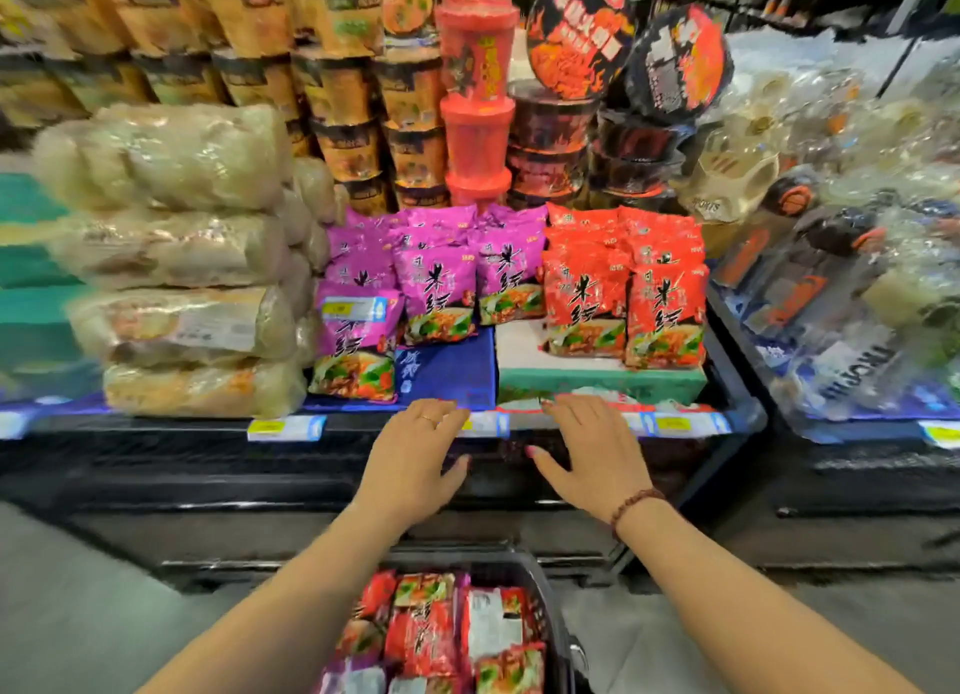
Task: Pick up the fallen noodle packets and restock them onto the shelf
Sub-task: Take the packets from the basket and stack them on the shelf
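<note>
Left hand [415, 465], right hand [592, 459]: fingers [439, 417] spread wide, empty, at shelf [156, 426] edge. Noodle packets [441, 636]: in basket [519, 563] below shelf.

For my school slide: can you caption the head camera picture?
Empty left hand and right hand reach toward the shelf of purple packets and red packets; more wait in a basket.

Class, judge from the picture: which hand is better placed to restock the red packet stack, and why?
Probably right: the right hand lies open below the red packets, while the left hand lies below the purple packets. Both are empty.
</note>
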A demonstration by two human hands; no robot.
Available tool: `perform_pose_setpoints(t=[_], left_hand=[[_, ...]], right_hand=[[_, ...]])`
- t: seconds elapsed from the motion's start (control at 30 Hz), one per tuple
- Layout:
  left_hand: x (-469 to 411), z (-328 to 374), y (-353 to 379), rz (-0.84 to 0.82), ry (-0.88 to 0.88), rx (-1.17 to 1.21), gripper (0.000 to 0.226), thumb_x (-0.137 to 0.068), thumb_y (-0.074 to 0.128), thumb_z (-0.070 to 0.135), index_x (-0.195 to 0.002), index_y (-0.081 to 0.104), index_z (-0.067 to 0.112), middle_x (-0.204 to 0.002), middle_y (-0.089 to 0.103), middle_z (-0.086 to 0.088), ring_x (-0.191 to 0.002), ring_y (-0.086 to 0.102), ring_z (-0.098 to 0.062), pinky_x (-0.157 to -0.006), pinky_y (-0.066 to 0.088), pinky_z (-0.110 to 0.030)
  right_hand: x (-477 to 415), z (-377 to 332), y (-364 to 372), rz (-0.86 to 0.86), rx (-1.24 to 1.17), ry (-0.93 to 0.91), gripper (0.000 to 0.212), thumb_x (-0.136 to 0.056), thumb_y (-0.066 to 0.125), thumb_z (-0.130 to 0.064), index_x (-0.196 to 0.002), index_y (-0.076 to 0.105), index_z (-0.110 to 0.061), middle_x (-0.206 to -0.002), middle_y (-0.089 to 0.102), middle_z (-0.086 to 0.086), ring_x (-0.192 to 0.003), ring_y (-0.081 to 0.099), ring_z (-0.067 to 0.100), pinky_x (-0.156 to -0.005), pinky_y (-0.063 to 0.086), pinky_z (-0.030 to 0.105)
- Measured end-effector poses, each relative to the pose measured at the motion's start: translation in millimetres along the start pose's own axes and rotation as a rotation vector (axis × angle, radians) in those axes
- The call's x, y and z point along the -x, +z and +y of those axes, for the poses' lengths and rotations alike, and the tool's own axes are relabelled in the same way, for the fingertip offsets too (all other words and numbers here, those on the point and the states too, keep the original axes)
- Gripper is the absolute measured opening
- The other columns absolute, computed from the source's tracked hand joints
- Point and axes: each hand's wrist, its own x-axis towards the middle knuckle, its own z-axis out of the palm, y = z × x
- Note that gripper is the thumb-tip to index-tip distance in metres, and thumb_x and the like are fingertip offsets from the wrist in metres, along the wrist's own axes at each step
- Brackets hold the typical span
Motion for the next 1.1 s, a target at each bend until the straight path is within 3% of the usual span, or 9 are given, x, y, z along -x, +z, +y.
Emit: perform_pose_setpoints(t=[0.1,0.23,0.33,0.5,0.6,0.73,0.87,1.0,1.1], left_hand=[[54,-21,10,-0.077,-0.045,0.033,0.054,-0.076,0.058,0.044,-0.119,0.066,0.012,-0.115,0.067,-0.008,-0.105,0.064,-0.030,-0.081,0.057,-0.041],[119,-42,38,-0.171,-0.168,0.068,0.054,-0.068,0.068,0.043,-0.113,0.068,0.013,-0.111,0.069,-0.007,-0.101,0.066,-0.029,-0.078,0.059,-0.039],[161,-51,65,-0.233,-0.262,0.124,0.053,-0.069,0.056,0.044,-0.110,0.069,0.011,-0.107,0.069,-0.008,-0.095,0.067,-0.031,-0.073,0.059,-0.040],[223,-57,119,-0.348,-0.462,0.187,0.055,-0.062,0.067,0.040,-0.109,0.066,0.010,-0.102,0.068,-0.011,-0.087,0.068,-0.035,-0.064,0.057,-0.040],[250,-62,154,-0.370,-0.601,0.253,0.060,-0.069,0.070,0.043,-0.120,0.061,0.013,-0.115,0.065,-0.010,-0.102,0.064,-0.034,-0.080,0.055,-0.040],[272,-67,200,-0.403,-0.827,0.347,0.074,-0.079,0.073,0.043,-0.142,0.046,0.015,-0.146,0.045,-0.008,-0.133,0.041,-0.029,-0.106,0.039,-0.038],[284,-71,246,-0.319,-0.975,0.423,0.078,-0.081,0.076,0.038,-0.146,0.041,0.014,-0.153,0.036,-0.009,-0.140,0.032,-0.027,-0.110,0.032,-0.036],[291,-80,291,-0.275,-1.006,0.482,0.081,-0.080,0.077,0.037,-0.147,0.039,0.012,-0.154,0.033,-0.007,-0.142,0.027,-0.023,-0.114,0.026,-0.032],[300,-85,316,-0.259,-1.016,0.522,0.083,-0.078,0.078,0.037,-0.147,0.040,0.012,-0.153,0.033,-0.007,-0.144,0.026,-0.023,-0.117,0.026,-0.034]], right_hand=[[19,-35,19,-0.085,-0.028,-0.031,0.057,-0.083,0.042,-0.056,-0.115,0.064,-0.014,-0.109,0.065,0.003,-0.101,0.060,0.025,-0.085,0.051,0.038],[44,-63,57,-0.264,-0.052,-0.033,0.056,-0.083,0.049,-0.054,-0.120,0.062,-0.013,-0.117,0.063,0.005,-0.109,0.058,0.028,-0.090,0.049,0.040],[61,-77,87,-0.445,-0.079,-0.013,0.057,-0.089,0.054,-0.051,-0.134,0.051,-0.016,-0.132,0.053,0.003,-0.125,0.046,0.025,-0.102,0.040,0.039],[93,-88,152,-0.667,-0.143,0.056,0.056,-0.089,0.054,-0.049,-0.135,0.047,-0.017,-0.134,0.051,0.004,-0.126,0.042,0.026,-0.104,0.036,0.036],[106,-89,191,-0.775,-0.195,0.133,0.059,-0.088,0.055,-0.049,-0.137,0.044,-0.019,-0.136,0.048,0.003,-0.128,0.039,0.023,-0.108,0.033,0.034],[117,-93,245,-0.855,-0.254,0.209,0.060,-0.088,0.058,-0.046,-0.140,0.042,-0.020,-0.138,0.046,0.002,-0.130,0.038,0.023,-0.110,0.029,0.032],[130,-96,304,-0.900,-0.367,0.321,0.062,-0.088,0.062,-0.041,-0.141,0.042,-0.015,-0.141,0.045,0.007,-0.131,0.041,0.025,-0.108,0.035,0.032],[140,-97,360,-0.927,-0.464,0.517,0.070,-0.085,0.068,-0.038,-0.144,0.038,-0.013,-0.144,0.043,0.009,-0.131,0.042,0.026,-0.105,0.035,0.029],[145,-101,398,-0.926,-0.552,0.672,0.062,-0.081,0.072,-0.040,-0.132,0.050,-0.012,-0.132,0.053,0.007,-0.119,0.052,0.025,-0.096,0.040,0.026]])
